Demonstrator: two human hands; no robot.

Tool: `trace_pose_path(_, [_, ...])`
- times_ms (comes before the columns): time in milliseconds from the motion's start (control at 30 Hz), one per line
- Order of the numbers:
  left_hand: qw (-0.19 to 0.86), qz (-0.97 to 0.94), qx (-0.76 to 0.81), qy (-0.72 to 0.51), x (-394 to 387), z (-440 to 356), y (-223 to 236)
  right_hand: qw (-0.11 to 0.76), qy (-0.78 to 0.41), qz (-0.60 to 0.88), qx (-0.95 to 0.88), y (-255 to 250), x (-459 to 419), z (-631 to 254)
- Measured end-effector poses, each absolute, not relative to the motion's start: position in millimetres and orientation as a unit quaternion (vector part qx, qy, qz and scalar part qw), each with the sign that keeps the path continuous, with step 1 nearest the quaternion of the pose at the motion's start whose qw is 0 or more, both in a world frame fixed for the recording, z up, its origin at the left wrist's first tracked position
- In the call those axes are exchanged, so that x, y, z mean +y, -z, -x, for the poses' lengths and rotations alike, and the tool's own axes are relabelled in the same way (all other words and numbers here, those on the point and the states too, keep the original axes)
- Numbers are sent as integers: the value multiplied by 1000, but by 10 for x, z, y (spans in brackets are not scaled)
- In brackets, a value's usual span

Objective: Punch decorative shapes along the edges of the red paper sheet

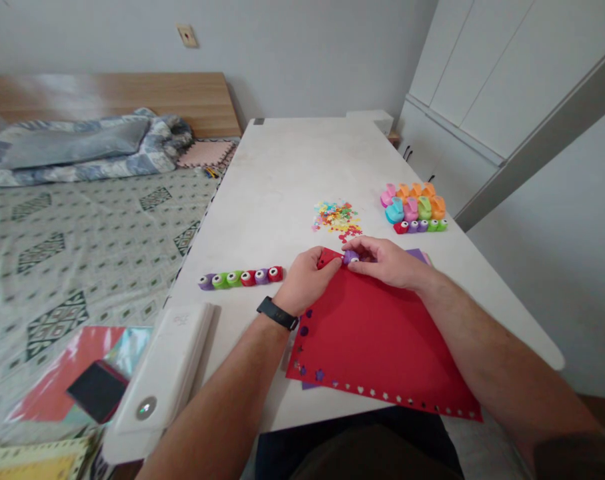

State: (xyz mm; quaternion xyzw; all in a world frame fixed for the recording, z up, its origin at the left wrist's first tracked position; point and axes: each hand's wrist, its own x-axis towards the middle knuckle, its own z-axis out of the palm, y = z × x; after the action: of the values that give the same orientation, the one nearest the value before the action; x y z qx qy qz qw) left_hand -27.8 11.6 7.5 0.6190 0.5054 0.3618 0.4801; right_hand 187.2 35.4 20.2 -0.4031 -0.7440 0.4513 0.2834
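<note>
Row of small craft punches (pixel 241 278) lies on the tabletop (pixel 262 173), left of the hands. Left hand (pixel 307 283): fingers closed on the corner of a red paper sheet (pixel 382 347). Right hand (pixel 389 261): fingers closed on a purple punch (pixel 351 257) at the sheet's top edge

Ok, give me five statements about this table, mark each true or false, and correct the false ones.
The left hand has a black band on its wrist. True.
The right hand has its fingers on a purple punch. True.
The red sheet has punched shapes along its near edge. True.
The cutouts lie on the red sheet. False: the cutouts lie on the table, beyond the sheet.
The row of small punches sits on the bed. False: the row sits on the table, left of the hands.
</note>
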Motion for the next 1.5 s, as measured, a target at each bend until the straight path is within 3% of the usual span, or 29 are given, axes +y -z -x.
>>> trace_pose_path(600, [488,-625,496,-354,117,279,-99,287,-533,408,-683,-230,353,-1834])
trace_pose_path(1500, [524,-612,505,-310,67,297,-184,294,-523,422,-680,-206,347,-1805])
